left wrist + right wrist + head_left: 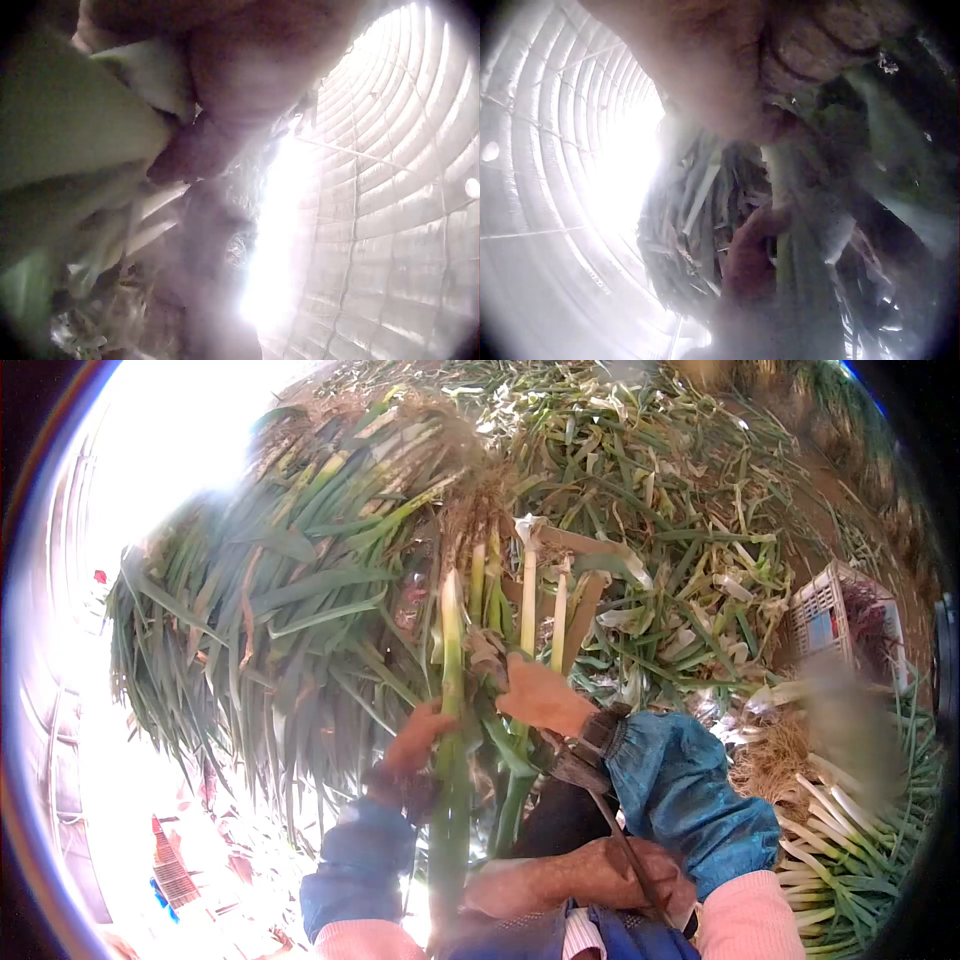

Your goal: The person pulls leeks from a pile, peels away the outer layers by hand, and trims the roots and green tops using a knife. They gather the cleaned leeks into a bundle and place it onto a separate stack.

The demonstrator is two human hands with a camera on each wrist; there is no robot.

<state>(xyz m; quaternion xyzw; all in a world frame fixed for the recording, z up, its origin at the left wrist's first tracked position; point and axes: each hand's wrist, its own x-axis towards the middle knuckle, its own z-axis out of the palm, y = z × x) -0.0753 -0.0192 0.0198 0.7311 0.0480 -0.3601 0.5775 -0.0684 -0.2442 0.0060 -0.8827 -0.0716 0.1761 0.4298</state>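
Observation:
In the head view the left hand (418,738) grips a thick green and white stalk (452,660) that stands roughly upright, its pale end up. Beside it the right hand (545,695) has its fingers curled round leafy stalks; two pale stems (528,600) rise just above this hand. The left wrist view shows the left hand (240,67) close up against a broad pale green stalk (75,112). In the right wrist view the right hand (727,67) curls over green leaves (802,255), the other hand lower down at the same leaves.
A big heap of long-leaved stalks (290,580) lies at the left. Leaf scraps (640,490) cover the ground ahead. At the right are a plastic crate (815,615) and a pile of trimmed stalks (840,840) with roots. Ribbed translucent sheeting (390,202) curves alongside.

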